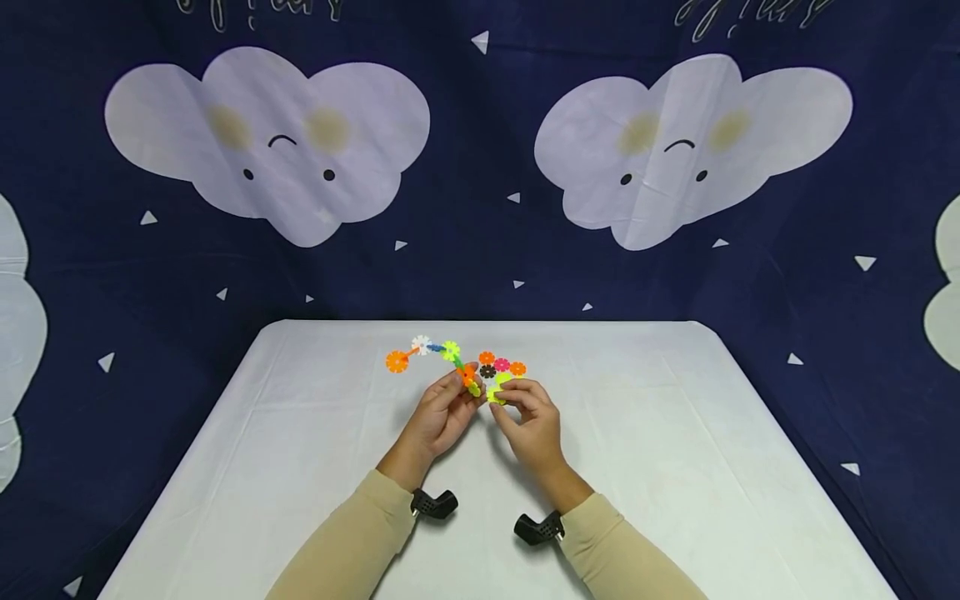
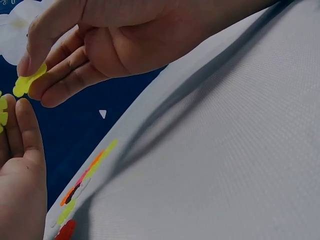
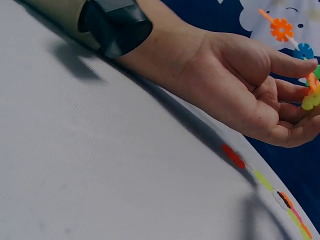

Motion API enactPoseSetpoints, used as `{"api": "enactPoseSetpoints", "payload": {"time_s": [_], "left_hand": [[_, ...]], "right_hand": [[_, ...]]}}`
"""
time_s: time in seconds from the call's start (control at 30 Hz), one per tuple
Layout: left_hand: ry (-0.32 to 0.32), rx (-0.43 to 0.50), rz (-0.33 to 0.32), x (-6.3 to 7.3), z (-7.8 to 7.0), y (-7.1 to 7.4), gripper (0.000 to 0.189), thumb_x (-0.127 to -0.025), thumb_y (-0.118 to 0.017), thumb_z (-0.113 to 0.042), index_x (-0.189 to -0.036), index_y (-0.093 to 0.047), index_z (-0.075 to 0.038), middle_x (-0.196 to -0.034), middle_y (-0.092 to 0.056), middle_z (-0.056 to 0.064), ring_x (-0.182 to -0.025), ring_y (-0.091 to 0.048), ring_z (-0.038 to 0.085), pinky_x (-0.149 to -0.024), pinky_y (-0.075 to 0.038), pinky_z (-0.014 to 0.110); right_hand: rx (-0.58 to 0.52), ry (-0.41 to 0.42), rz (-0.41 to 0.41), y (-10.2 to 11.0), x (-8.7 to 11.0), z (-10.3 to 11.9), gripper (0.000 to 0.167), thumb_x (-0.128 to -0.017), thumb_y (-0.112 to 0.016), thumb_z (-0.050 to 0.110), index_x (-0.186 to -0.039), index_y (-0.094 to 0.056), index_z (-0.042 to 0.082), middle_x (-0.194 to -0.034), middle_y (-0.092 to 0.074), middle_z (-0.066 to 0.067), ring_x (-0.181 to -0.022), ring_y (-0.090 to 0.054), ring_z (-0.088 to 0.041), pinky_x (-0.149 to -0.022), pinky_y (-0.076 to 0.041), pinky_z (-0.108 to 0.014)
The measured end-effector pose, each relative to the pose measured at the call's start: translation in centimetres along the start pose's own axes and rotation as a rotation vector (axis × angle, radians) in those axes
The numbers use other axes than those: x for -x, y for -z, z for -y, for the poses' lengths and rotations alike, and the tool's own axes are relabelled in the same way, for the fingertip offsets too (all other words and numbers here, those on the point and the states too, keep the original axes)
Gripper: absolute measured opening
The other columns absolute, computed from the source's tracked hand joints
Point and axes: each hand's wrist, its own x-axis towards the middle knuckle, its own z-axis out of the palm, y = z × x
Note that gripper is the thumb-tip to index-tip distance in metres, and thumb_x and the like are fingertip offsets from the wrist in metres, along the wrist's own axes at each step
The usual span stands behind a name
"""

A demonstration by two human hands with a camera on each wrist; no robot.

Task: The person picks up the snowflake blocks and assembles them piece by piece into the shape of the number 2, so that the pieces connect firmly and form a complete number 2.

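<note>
My left hand (image 1: 438,417) grips the near end of a chain of interlocking snowflake discs. An orange disc (image 1: 397,361) forms its far end, followed by a white disc (image 1: 422,345), blue, yellow-green and green pieces, and another orange disc near the fingers. In the right wrist view the left thumb and fingers close on the chain beside a yellow disc (image 3: 311,100). My right hand (image 1: 536,425) pinches a loose yellow disc (image 2: 30,81) between thumb and fingers, just right of the chain's end. A small gap separates the two yellow discs in the left wrist view.
Loose discs lie flat on the white table (image 1: 300,467) just beyond the hands: orange (image 1: 487,357), pink (image 1: 502,364), black (image 1: 487,372) and another orange disc (image 1: 518,368). A red disc (image 3: 233,156) lies there too. A dark blue cloth with clouds hangs behind the table.
</note>
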Motion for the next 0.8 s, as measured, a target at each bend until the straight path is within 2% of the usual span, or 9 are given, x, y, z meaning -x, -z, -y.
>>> {"api": "enactPoseSetpoints", "payload": {"time_s": [0.1, 0.23, 0.37, 0.5, 0.6, 0.8], "left_hand": [[-0.019, -0.03, 0.029, -0.1, 0.3, 0.2, 0.045, -0.115, -0.042, -0.009, -0.15, -0.039, 0.018, -0.117, -0.068, 0.012, -0.112, -0.063, 0.022, -0.105, -0.049, 0.037], [-0.034, -0.079, 0.061, -0.1, 0.5, 0.3, 0.032, -0.114, -0.044, -0.005, -0.138, -0.06, 0.007, -0.123, -0.069, 0.013, -0.119, -0.063, 0.021, -0.104, -0.049, 0.034], [-0.036, -0.109, 0.079, -0.1, 0.6, 0.3, 0.028, -0.113, -0.048, -0.005, -0.127, -0.071, -0.005, -0.127, -0.069, 0.013, -0.121, -0.062, 0.021, -0.102, -0.05, 0.031], [-0.035, -0.134, 0.087, -0.1, 0.6, 0.1, 0.028, -0.112, -0.05, -0.004, -0.125, -0.074, -0.006, -0.125, -0.07, 0.011, -0.12, -0.062, 0.021, -0.102, -0.05, 0.032], [-0.036, -0.159, 0.098, -0.1, 0.6, 0.0, 0.029, -0.111, -0.05, -0.003, -0.123, -0.076, -0.007, -0.125, -0.07, 0.009, -0.118, -0.063, 0.021, -0.102, -0.051, 0.033], [-0.062, -0.164, 0.112, -0.2, 0.8, 0.0, 0.03, -0.111, -0.049, -0.001, -0.122, -0.075, -0.007, -0.12, -0.072, 0.008, -0.115, -0.064, 0.02, -0.103, -0.05, 0.036]], "right_hand": [[0.092, 0.032, 0.004, -0.2, -0.2, 0.5, 0.025, -0.077, -0.074, -0.032, -0.098, -0.072, -0.017, -0.111, -0.059, -0.035, -0.095, -0.065, -0.044, -0.092, -0.057, -0.029], [0.229, 0.088, -0.024, -0.7, -0.7, 2.2, 0.024, -0.075, -0.081, -0.027, -0.094, -0.073, -0.015, -0.106, -0.062, -0.034, -0.093, -0.064, -0.05, -0.091, -0.057, -0.026], [0.276, 0.146, -0.054, -1.0, -1.0, 3.1, 0.027, -0.07, -0.083, -0.026, -0.092, -0.073, -0.015, -0.103, -0.063, -0.031, -0.09, -0.064, -0.047, -0.087, -0.057, -0.026], [0.321, 0.188, -0.079, -1.2, -1.2, 2.9, 0.029, -0.069, -0.084, -0.025, -0.094, -0.074, -0.014, -0.102, -0.063, -0.028, -0.087, -0.065, -0.042, -0.084, -0.056, -0.026], [0.367, 0.182, -0.094, -1.1, -1.0, 2.2, 0.024, -0.072, -0.086, -0.022, -0.091, -0.076, -0.012, -0.1, -0.064, -0.027, -0.086, -0.066, -0.042, -0.084, -0.054, -0.026], [0.416, 0.177, -0.071, -0.6, -0.4, 0.4, 0.015, -0.08, -0.087, -0.011, -0.089, -0.078, -0.003, -0.104, -0.067, -0.018, -0.094, -0.068, -0.038, -0.09, -0.053, -0.028]]}}
